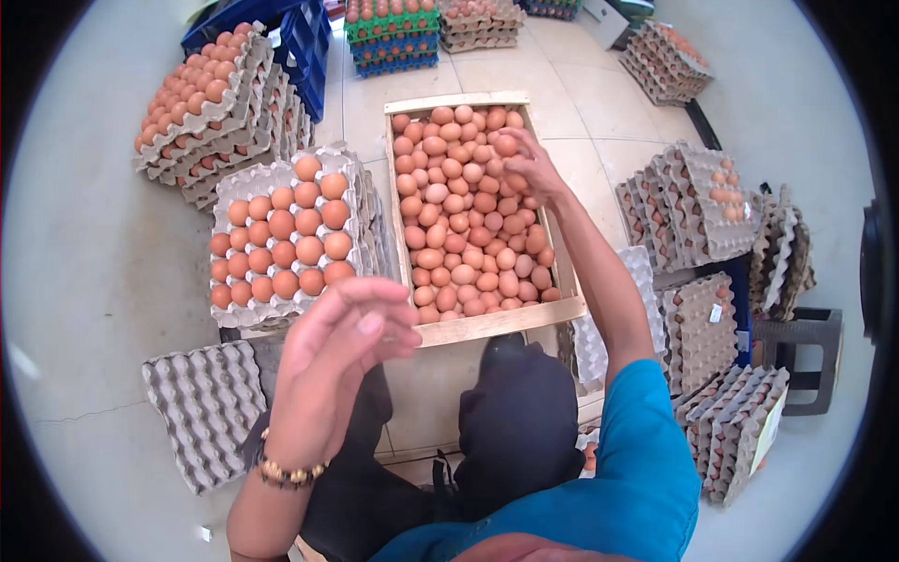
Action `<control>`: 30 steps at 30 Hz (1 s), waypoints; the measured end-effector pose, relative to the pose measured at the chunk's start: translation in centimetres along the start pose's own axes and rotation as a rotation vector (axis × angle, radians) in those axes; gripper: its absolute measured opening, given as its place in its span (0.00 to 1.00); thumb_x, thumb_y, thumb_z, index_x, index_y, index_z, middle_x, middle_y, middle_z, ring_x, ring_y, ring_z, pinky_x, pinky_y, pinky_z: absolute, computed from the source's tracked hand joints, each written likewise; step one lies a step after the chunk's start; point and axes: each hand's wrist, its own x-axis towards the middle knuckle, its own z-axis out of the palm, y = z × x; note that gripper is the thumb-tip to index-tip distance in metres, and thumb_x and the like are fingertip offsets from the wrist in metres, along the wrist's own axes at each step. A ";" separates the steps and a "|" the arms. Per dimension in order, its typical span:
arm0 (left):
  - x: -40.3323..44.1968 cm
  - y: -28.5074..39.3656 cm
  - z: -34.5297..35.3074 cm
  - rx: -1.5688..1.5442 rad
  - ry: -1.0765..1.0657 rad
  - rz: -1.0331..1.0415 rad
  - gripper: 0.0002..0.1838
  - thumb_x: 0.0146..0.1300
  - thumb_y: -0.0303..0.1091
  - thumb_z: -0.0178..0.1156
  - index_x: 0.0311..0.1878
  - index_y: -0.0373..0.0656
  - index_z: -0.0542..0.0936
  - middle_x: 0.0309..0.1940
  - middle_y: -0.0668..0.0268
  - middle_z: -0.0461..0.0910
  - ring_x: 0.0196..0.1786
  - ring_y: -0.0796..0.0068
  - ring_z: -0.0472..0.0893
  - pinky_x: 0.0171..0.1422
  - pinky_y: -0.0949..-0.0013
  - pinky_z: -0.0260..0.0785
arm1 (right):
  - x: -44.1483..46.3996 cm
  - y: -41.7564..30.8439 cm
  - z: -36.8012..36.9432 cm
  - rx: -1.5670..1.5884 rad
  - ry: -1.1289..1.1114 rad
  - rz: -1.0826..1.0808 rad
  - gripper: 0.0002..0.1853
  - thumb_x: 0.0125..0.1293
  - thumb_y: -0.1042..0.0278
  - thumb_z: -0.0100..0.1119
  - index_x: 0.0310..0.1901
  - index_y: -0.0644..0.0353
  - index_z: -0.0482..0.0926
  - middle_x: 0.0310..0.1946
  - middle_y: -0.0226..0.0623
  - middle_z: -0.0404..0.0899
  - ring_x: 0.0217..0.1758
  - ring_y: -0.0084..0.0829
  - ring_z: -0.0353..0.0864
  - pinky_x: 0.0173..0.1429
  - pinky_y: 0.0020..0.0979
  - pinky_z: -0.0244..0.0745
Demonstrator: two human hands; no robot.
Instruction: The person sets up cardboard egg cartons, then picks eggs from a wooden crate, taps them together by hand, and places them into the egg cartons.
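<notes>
A wooden crate (496, 326) full of loose brown eggs (459, 220) lies in front of me. My right hand (536, 170) reaches over its far right part, fingers curled round a brown egg (506, 145). Nearer to me, my left hand (348, 328) is raised by the crate's near left corner. Its fingers are loosely bent and apart, and no egg shows in it. Left of the crate, brown eggs (282, 224) sit in the top grey egg tray (236, 189) of a stack, filling part of its cups.
A bare egg tray (204, 412) lies at lower left. Tilted stacks of filled trays (201, 112) stand at upper left, and more tray stacks (688, 206) line the right. Green and blue plastic trays (391, 47) stand at the back. A grey stool (813, 361) is at far right.
</notes>
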 end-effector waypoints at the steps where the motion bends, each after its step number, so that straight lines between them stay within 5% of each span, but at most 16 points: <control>1: 0.2 -0.1 0.1 0.014 -0.014 0.000 0.18 0.70 0.36 0.52 0.58 0.36 0.71 0.47 0.59 0.78 0.47 0.70 0.79 0.54 0.65 0.73 | -2.0 -1.8 1.1 0.204 -0.083 0.065 0.37 0.50 0.69 0.68 0.64 0.56 0.67 0.53 0.40 0.70 0.51 0.31 0.77 0.52 0.29 0.80; 4: 0.6 -0.8 0.8 0.082 -0.019 0.023 0.19 0.68 0.30 0.57 0.60 0.36 0.71 0.50 0.59 0.77 0.50 0.73 0.79 0.55 0.68 0.73 | -6.9 -6.2 4.1 0.425 -0.346 0.064 0.40 0.52 0.70 0.68 0.68 0.56 0.61 0.55 0.42 0.70 0.51 0.31 0.79 0.55 0.28 0.80; 8: 1.5 -2.7 1.1 0.430 0.040 0.317 0.27 0.63 0.28 0.65 0.64 0.36 0.69 0.57 0.58 0.75 0.53 0.74 0.78 0.57 0.69 0.74 | -12.4 -11.7 9.2 0.495 -0.589 0.058 0.43 0.50 0.70 0.67 0.69 0.56 0.59 0.61 0.45 0.67 0.59 0.33 0.77 0.62 0.30 0.78; 15: 1.8 -3.1 1.9 0.394 -0.135 0.476 0.32 0.61 0.30 0.68 0.67 0.35 0.68 0.58 0.58 0.76 0.60 0.71 0.77 0.59 0.69 0.76 | -18.0 -17.1 14.6 0.355 -0.714 0.102 0.42 0.48 0.76 0.60 0.69 0.57 0.61 0.60 0.42 0.67 0.56 0.30 0.76 0.62 0.31 0.76; 19: 2.6 -3.0 0.7 0.155 -0.165 0.423 0.28 0.65 0.31 0.66 0.65 0.33 0.69 0.56 0.53 0.77 0.59 0.70 0.79 0.59 0.69 0.76 | -19.3 -17.6 15.8 0.539 -0.558 0.162 0.43 0.51 0.79 0.58 0.72 0.56 0.57 0.58 0.43 0.69 0.51 0.29 0.79 0.57 0.27 0.79; 24: 2.1 -1.7 -1.1 -0.141 -0.203 0.288 0.30 0.68 0.36 0.63 0.69 0.39 0.64 0.56 0.57 0.77 0.56 0.70 0.80 0.61 0.68 0.75 | -20.1 -18.3 18.0 0.573 -0.493 0.132 0.41 0.55 0.74 0.55 0.73 0.55 0.56 0.54 0.46 0.73 0.46 0.27 0.81 0.31 0.23 0.83; 30: 2.0 -0.7 -2.3 -0.396 -0.200 0.271 0.30 0.72 0.42 0.58 0.71 0.44 0.61 0.58 0.55 0.74 0.57 0.68 0.78 0.61 0.69 0.75 | -19.6 -17.6 18.3 0.713 -0.288 0.181 0.31 0.57 0.71 0.54 0.66 0.59 0.65 0.47 0.39 0.75 0.44 0.26 0.81 0.29 0.20 0.78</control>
